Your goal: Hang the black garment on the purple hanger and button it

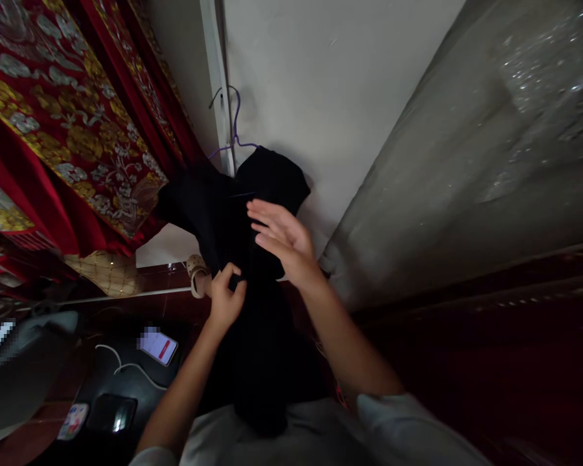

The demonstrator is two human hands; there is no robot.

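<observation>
A black short-sleeved garment (218, 207) hangs in front of me on a purple wire hanger (235, 123), which is hooked at a pale vertical strip on the wall. My left hand (227, 294) is at the garment's lower left part, its thumb and fingers closed in a pinch on the black cloth. Over the garment's right side is my right hand (284, 239), its fingers stretched out and the thumb apart, with nothing in it. Whether its fingertips touch the cloth I cannot tell. More black cloth lies below, over my lap; where one piece ends is too dark to see.
Red curtains (78, 129) with gold and silver patterns hang at the left. A beige clog (197, 275) on a foot shows beyond my left hand. On a black surface at lower left lie a lit phone (162, 347), a white cable (140, 369) and a dark phone-like object (111, 414).
</observation>
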